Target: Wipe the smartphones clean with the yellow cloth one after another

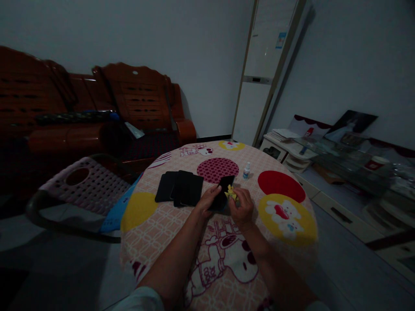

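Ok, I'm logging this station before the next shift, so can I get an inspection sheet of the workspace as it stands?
Surface: round table under a patterned cloth with cartoon prints and coloured circles.
Job's things: dark phone under the left hand; yellow cloth in the right hand, at the phone's edge.
Clutter: stack of dark phones to the left; small bottle behind.
Grips: left rests on the phone; right pinches the cloth.
Cables: nothing seen.
Surroundings: wooden sofa, plastic chair, standing air conditioner, low cabinet; room dim.
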`<state>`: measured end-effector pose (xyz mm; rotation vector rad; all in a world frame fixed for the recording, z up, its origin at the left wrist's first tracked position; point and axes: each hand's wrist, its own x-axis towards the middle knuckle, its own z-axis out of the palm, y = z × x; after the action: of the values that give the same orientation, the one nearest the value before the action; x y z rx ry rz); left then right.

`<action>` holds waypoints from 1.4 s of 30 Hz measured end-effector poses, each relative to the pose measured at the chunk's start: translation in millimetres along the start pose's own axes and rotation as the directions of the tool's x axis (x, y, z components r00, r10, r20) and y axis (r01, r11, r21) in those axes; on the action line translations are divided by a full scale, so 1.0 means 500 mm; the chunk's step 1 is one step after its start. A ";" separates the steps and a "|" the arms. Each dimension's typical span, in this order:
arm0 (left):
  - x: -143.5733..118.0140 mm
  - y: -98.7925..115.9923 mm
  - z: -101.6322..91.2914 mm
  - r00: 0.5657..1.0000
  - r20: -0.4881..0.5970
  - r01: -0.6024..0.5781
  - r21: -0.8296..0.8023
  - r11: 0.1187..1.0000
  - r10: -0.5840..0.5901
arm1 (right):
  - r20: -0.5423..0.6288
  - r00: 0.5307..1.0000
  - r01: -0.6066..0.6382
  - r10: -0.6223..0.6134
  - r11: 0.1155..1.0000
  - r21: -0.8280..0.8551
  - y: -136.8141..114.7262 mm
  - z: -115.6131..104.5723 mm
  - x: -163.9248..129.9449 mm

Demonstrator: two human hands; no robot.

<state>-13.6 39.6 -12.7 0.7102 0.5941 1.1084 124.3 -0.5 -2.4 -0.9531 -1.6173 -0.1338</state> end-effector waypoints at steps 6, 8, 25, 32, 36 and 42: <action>-0.006 0.005 0.010 0.999 -0.044 -0.009 0.000 1.000 0.009 | -0.072 0.995 -0.064 0.062 0.998 -0.026 0.014 0.000 0.001; -0.010 0.006 0.016 1.000 -0.017 -0.008 -0.008 1.000 0.008 | -0.075 0.994 -0.082 0.081 0.997 -0.011 0.018 0.001 0.000; -0.023 -0.019 0.030 0.916 0.129 0.401 -0.258 0.879 -0.380 | 0.065 0.998 -0.002 0.001 1.000 0.023 0.018 0.014 -0.009; -0.034 -0.012 0.040 0.904 0.141 0.425 -0.201 0.882 -0.404 | 0.033 0.999 -0.008 0.012 0.995 -0.098 0.039 0.014 -0.002; -0.033 -0.017 0.039 0.871 0.251 0.454 -0.081 0.887 -0.423 | -0.010 0.998 -0.059 0.058 0.985 -0.161 0.067 0.004 0.003; -0.030 -0.018 0.034 0.882 0.218 0.423 0.028 0.906 -0.419 | 0.001 1.000 -0.026 0.026 0.989 -0.149 0.063 -0.003 0.005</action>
<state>-0.9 19.7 -7.4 0.6370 0.5151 0.6191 145.8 20.7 -12.3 -1.0888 -1.6139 -0.2378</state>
